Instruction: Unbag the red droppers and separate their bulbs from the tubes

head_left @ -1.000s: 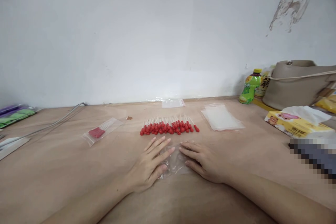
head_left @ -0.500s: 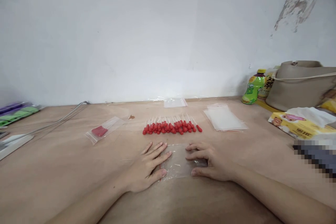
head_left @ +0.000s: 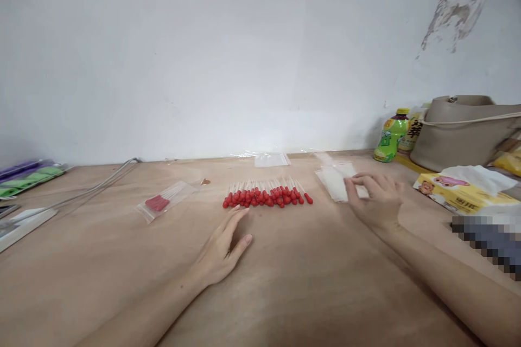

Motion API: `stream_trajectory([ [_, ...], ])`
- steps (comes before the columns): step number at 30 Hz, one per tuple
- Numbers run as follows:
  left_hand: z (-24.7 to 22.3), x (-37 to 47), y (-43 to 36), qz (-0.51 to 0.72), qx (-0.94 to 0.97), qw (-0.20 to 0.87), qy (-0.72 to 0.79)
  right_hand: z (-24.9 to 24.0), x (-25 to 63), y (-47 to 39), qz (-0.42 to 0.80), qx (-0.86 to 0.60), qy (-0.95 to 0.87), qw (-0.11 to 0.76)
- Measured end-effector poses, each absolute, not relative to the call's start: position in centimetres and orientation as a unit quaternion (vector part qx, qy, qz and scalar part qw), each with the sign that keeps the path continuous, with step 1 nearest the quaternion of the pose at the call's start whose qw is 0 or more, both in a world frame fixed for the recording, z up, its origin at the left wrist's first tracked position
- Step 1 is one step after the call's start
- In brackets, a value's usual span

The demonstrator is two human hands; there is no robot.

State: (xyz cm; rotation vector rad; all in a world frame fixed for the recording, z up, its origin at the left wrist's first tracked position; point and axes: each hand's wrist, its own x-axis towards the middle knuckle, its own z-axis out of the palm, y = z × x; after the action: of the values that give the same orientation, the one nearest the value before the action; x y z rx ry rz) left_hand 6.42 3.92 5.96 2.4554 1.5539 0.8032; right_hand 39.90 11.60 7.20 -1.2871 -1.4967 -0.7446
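My left hand (head_left: 222, 249) hovers low over the table with its fingers stretched out and thumb apart, holding nothing. Just beyond its fingertips lies a row of red-headed white sticks (head_left: 264, 196), which look like cotton swabs. At the right, my right hand (head_left: 376, 198), slightly blurred, has thumb and forefinger pinched together over a stack of zip bags (head_left: 336, 181). A clear plastic bag (head_left: 325, 159) stretches from the pinch over the stack's far edge; the grip itself is hard to see.
A zip bag of red-headed sticks (head_left: 158, 203) lies at left, near a grey cable (head_left: 97, 181). Another small bag (head_left: 272, 160) rests by the wall. On the right are a green bottle (head_left: 389, 138), a beige handbag (head_left: 456, 135) and a yellow tissue pack (head_left: 456, 190).
The clear bag has left the table between my hands. My right hand has moved right and away from me to the stack, while my left hand has lifted slightly.
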Motion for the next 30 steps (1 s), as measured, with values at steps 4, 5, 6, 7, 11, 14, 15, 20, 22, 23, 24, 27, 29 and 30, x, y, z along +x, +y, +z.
stream_trajectory([
  [4, 6.0, 6.5, 4.1, 0.242, 0.835, 0.069, 0.489, 5.6, 42.9, 14.2, -0.250, -0.691, -0.549, 0.399],
  [5, 6.0, 6.5, 4.1, 0.239, 0.837, 0.071, 0.487, 5.2, 43.1, 14.5, -0.217, -0.713, -0.561, 0.361],
  [6, 6.1, 6.5, 4.1, 0.238, 0.838, 0.071, 0.486, 4.9, 43.1, 14.6, -0.186, -0.728, -0.575, 0.324],
  [7, 6.1, 6.6, 4.1, 0.239, 0.838, 0.072, 0.486, 4.8, 42.9, 14.6, -0.163, -0.735, -0.588, 0.296],
  [11, 6.3, 6.8, 3.9, 0.267, 0.824, 0.058, 0.496, 5.0, 41.0, 13.4, -0.176, -0.698, -0.604, 0.341],
  [14, 6.3, 6.5, 4.3, 0.301, 0.800, 0.008, 0.519, 5.3, 38.8, 11.4, -0.174, -0.587, -0.670, 0.420],
  [15, 6.3, 6.1, 4.6, 0.309, 0.789, -0.017, 0.530, 5.3, 38.0, 10.6, -0.143, -0.524, -0.726, 0.421],
  [20, 6.7, 1.9, 7.1, 0.307, 0.700, -0.158, 0.625, 5.1, 34.6, 7.2, 0.069, -0.269, -0.915, 0.292],
  [22, 6.9, -1.0, 8.1, 0.273, 0.645, -0.227, 0.676, 5.1, 34.0, 6.7, 0.105, -0.231, -0.933, 0.255],
  [23, 7.0, -2.5, 8.5, 0.259, 0.617, -0.251, 0.699, 5.0, 33.9, 6.6, 0.114, -0.229, -0.935, 0.247],
  [24, 7.0, -4.1, 8.8, 0.249, 0.593, -0.259, 0.720, 5.0, 33.9, 6.6, 0.120, -0.234, -0.934, 0.244],
  [27, 6.8, -8.5, 9.4, 0.221, 0.576, -0.224, 0.754, 4.9, 34.2, 6.8, 0.121, -0.257, -0.926, 0.248],
  [29, 6.6, -10.6, 9.8, 0.221, 0.588, -0.152, 0.763, 4.8, 34.3, 6.9, 0.116, -0.262, -0.925, 0.250],
  [30, 6.5, -11.2, 9.9, 0.224, 0.589, -0.135, 0.765, 4.7, 34.4, 6.9, 0.113, -0.261, -0.925, 0.253],
])
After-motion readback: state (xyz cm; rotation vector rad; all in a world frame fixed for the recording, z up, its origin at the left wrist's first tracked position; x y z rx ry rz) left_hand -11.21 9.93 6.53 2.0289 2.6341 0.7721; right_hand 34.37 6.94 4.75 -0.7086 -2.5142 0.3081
